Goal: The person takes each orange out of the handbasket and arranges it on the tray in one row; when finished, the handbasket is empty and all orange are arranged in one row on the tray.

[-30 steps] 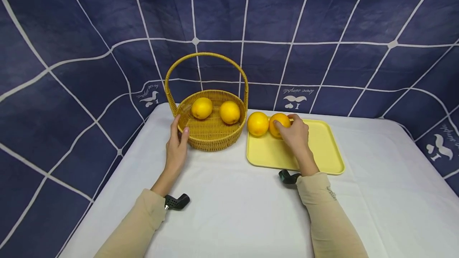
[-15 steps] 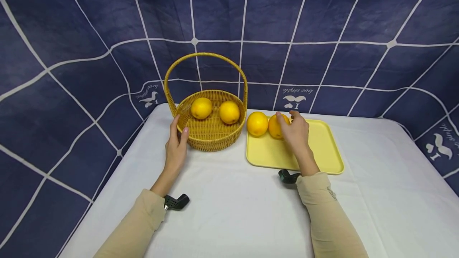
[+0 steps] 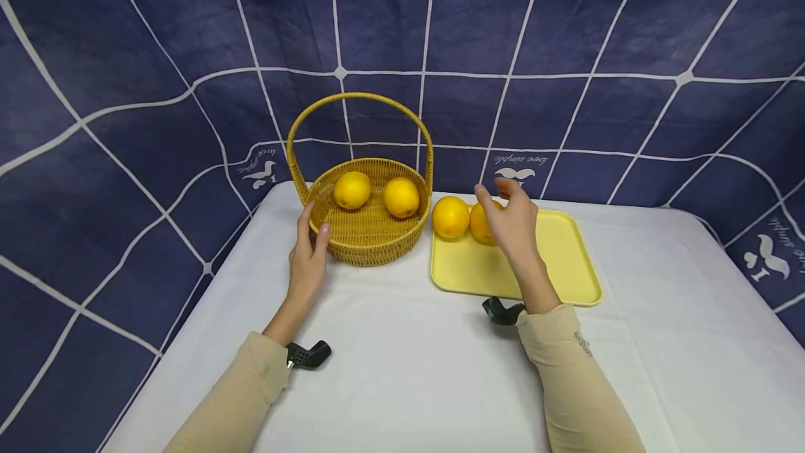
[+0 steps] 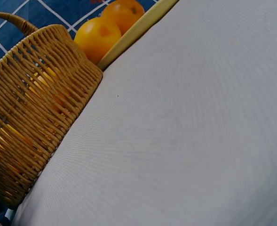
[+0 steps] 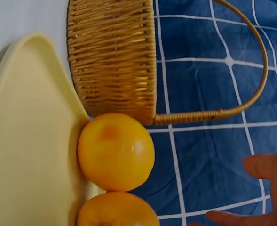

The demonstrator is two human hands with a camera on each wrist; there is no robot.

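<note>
A wicker basket (image 3: 374, 254) with a tall arched handle stands at the back, holding two oranges, one on the left (image 3: 352, 190) and one on the right (image 3: 401, 198). My left hand (image 3: 306, 257) touches the basket's left front side, its fingers fairly straight; the left wrist view hides most of that hand. To the right, a yellow tray (image 3: 569, 254) bears two more oranges side by side at its back left corner: the outer orange (image 3: 450, 217) and the inner orange (image 3: 481, 224). Above the inner one is my right hand (image 3: 516, 226), thumb and fingers spread with nothing between them.
White cloth (image 3: 402, 369) covers the table. A dark blue curtain with white grid lines (image 3: 478, 33) hangs close behind the basket and tray, and another stretch (image 3: 94, 194) along the left. The tray's left edge is close to the basket.
My right hand has let go of the inner orange and risen away from it, its thumb and fingers lifting. The orange stays on the tray. My left hand and the basket hold still.
</note>
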